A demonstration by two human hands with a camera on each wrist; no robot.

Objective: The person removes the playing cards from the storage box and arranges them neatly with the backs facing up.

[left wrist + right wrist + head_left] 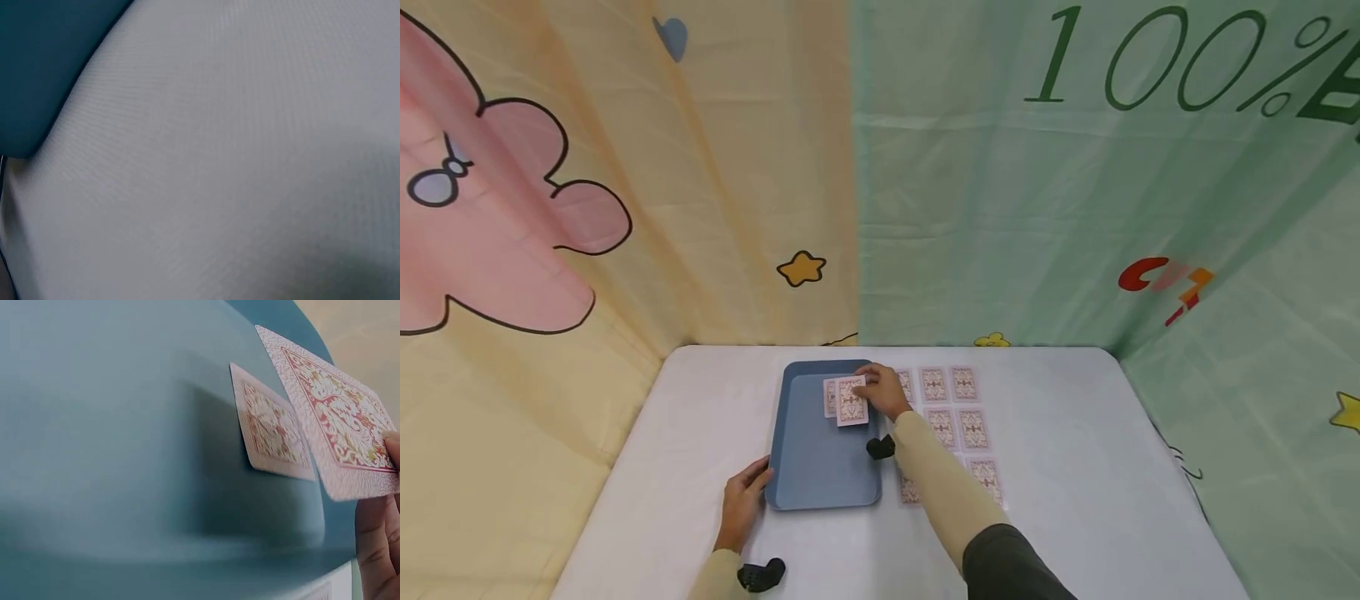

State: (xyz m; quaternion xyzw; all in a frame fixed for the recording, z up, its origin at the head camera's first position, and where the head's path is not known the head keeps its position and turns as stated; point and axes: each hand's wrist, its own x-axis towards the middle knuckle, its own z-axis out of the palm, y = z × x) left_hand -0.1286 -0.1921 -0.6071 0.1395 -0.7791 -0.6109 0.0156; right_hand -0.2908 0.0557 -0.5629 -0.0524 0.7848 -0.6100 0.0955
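Note:
My right hand point(883, 390) pinches a playing card point(852, 408) by its edge, over the upper part of a blue-grey tray point(823, 467). The card shows a red patterned back with a pale border. In the right wrist view it is tilted and raised above the tray, with fingertips point(392, 447) at its edge. Behind it, a second card point(272, 422) lies back up on the tray floor. My left hand point(743, 504) rests at the tray's lower left edge, fingers extended against the rim. The left wrist view shows a tray corner point(37, 75) but not the hand.
To the right of the tray, several cards point(973, 429) lie back up in rows on the white table point(1060, 475); the right forearm covers part of them. Patterned curtains point(970, 208) hang behind the table and at both sides.

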